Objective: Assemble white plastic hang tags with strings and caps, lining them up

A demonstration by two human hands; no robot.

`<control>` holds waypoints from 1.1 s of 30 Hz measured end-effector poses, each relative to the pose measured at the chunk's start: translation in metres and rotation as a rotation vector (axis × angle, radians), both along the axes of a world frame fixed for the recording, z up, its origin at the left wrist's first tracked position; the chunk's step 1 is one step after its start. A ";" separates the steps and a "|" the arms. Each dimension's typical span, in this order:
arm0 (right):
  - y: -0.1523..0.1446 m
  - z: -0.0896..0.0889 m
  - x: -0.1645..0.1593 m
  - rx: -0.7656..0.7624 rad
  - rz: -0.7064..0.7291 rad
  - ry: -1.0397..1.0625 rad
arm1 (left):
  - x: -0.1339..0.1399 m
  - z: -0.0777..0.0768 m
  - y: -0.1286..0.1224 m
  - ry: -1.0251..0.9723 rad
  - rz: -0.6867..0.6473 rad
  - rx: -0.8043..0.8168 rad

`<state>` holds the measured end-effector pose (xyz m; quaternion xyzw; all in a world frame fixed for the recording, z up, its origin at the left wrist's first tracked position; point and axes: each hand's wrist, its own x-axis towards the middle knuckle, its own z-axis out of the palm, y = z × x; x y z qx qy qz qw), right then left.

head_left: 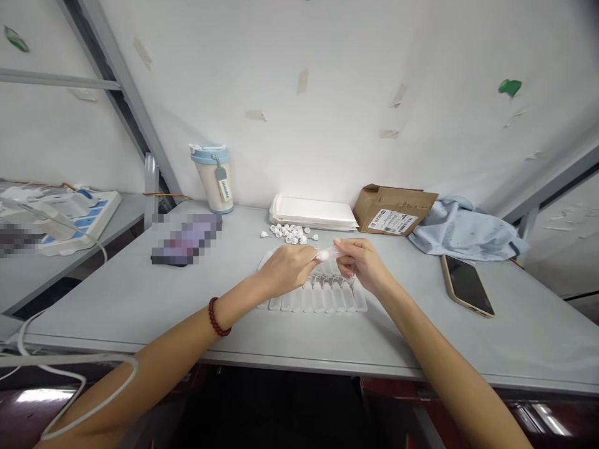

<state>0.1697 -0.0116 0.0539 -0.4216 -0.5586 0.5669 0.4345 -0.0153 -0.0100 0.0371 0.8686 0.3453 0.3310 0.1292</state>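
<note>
Clear bottle [334,252] held above the counter [524,340].
The right hand [365,260] has its fingers clamped on the bottle's body; the left hand [287,271] has its fingers pinched at the white end. Below lies a row of bottles [327,299]; loose caps [293,236] lie behind, before a white stack [318,213].

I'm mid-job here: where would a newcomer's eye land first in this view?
Probably on the left hand and right hand, meeting at a small translucent piece above a row of translucent containers mid-table. Next, perhaps, the dark red bead bracelet on the left wrist, then the blue-lidded tumbler at the table's back left.
</note>
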 end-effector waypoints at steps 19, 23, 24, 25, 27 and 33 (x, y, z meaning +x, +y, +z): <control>0.071 -0.053 0.073 0.416 -0.534 -0.615 | -0.071 -0.025 0.073 0.535 0.446 -0.017; 0.077 -0.060 0.078 0.446 -0.523 -0.678 | -0.073 -0.027 0.076 0.567 0.447 -0.033; 0.077 -0.061 0.077 0.451 -0.518 -0.691 | -0.074 -0.027 0.076 0.567 0.449 -0.032; 0.077 -0.060 0.077 0.456 -0.513 -0.700 | -0.074 -0.027 0.075 0.566 0.451 -0.030; 0.076 -0.058 0.077 0.469 -0.507 -0.731 | -0.074 -0.027 0.075 0.564 0.458 -0.029; 0.063 -0.033 0.078 0.537 -0.554 -0.885 | -0.071 -0.022 0.069 0.528 0.464 -0.061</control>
